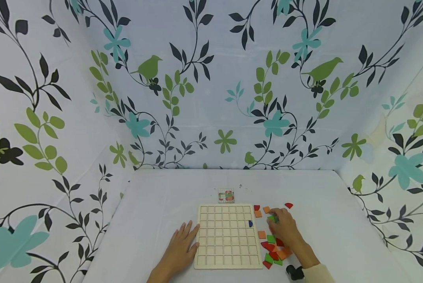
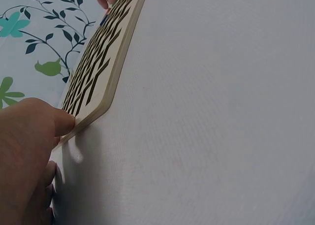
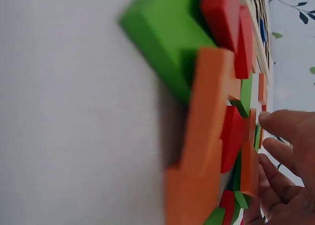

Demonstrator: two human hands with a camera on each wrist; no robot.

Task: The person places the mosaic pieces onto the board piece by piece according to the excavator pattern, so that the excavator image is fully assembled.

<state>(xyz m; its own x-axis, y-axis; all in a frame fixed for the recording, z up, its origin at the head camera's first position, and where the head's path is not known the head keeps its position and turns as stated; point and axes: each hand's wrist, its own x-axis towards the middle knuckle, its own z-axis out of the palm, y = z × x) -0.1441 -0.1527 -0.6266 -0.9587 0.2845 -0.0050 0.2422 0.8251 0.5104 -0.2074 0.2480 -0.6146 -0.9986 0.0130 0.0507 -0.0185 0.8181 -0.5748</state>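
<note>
A pale wooden grid board (image 1: 229,237) lies on the white table, with one small blue piece (image 1: 250,223) in a cell near its right edge. My left hand (image 1: 180,248) rests at the board's left edge, fingers extended; in the left wrist view its thumb (image 2: 63,122) touches the board's corner. My right hand (image 1: 285,227) is over the loose coloured pieces right of the board, fingers loosely bent near a green piece (image 1: 273,218). In the right wrist view, its fingers (image 3: 283,124) are spread apart beside the orange, red and green pieces, with nothing seen gripped.
A small patterned card (image 1: 226,195) lies beyond the board's far edge. Several orange, red and green pieces (image 1: 262,234) are strewn along the board's right side, with a red piece (image 1: 289,205) farther out. A black object (image 1: 294,272) sits by the right wrist. Leaf-print cloth (image 1: 204,98) surrounds the table.
</note>
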